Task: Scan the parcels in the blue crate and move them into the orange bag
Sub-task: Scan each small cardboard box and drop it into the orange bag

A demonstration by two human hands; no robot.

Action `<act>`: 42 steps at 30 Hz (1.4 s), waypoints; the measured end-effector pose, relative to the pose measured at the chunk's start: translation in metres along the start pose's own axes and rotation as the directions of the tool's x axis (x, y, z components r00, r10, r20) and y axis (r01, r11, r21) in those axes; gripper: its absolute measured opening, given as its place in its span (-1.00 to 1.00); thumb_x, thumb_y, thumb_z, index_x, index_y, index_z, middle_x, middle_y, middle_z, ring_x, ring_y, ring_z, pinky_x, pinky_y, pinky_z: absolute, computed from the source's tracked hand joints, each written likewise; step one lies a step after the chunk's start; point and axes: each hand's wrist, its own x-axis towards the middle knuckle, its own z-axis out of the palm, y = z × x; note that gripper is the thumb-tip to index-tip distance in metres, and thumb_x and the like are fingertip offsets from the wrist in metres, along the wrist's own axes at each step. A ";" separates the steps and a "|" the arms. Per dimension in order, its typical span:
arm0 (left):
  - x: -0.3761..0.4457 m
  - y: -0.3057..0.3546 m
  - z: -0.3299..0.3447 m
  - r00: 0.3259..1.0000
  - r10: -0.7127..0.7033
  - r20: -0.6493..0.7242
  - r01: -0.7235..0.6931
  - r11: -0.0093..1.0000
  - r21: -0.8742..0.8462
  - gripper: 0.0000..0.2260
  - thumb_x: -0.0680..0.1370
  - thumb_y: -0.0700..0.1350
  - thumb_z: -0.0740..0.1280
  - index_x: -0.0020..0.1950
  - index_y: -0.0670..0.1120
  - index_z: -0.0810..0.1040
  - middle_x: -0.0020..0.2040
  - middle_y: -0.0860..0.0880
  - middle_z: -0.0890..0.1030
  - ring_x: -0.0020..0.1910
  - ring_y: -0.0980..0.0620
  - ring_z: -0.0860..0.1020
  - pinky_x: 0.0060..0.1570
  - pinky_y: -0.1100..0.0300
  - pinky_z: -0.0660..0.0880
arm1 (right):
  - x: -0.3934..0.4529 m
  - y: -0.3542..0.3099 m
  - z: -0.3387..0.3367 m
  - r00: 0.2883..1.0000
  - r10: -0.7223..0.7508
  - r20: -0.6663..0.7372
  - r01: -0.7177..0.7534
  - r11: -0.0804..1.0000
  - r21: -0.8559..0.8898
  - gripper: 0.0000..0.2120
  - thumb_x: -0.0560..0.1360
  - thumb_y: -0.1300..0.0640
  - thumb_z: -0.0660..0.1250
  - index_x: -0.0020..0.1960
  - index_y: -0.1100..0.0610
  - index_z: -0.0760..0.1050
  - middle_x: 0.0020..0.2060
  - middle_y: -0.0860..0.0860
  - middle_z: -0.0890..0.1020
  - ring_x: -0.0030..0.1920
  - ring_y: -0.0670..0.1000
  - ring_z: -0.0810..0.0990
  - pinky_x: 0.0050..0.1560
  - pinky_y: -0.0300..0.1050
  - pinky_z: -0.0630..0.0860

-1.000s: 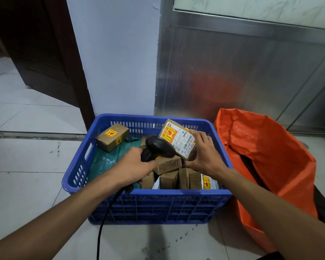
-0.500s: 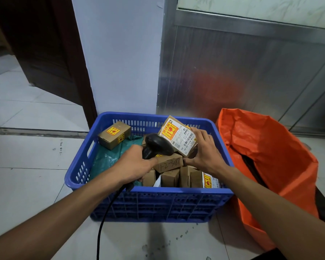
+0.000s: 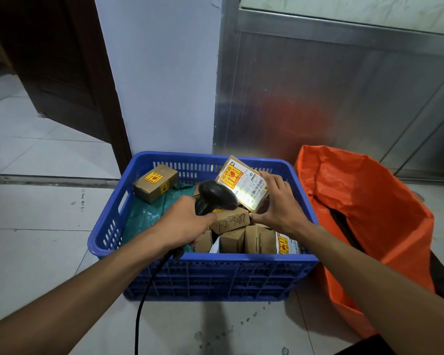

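Note:
A blue crate stands on the floor with several small cardboard parcels inside. My right hand grips one labelled parcel, tilted up above the others. My left hand grips a black barcode scanner, its head close to the parcel's label, which is lit bright by the scanner. The orange bag stands open just right of the crate. Another parcel lies at the crate's back left on a green plastic mailer.
The scanner's black cable hangs down over the crate's front to the tiled floor. A white wall and metal panel rise right behind the crate. A dark wooden door frame stands at the back left.
The held parcel's label now glows with the scanner's light. The hands, the scanner and the parcel have hardly moved within the crate.

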 end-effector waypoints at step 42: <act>-0.002 -0.002 -0.001 0.999 0.036 -0.011 -0.036 0.999 -0.008 -0.85 0.56 -0.15 0.36 -0.19 -0.15 0.52 -0.37 -0.07 0.52 -0.47 0.03 0.49 -0.35 0.14 0.49 | -0.004 0.003 -0.001 0.997 0.012 0.080 -0.010 0.999 -0.031 0.07 0.28 -0.05 0.62 0.60 0.05 0.09 0.45 0.00 0.30 0.41 0.04 0.26 0.44 0.05 0.35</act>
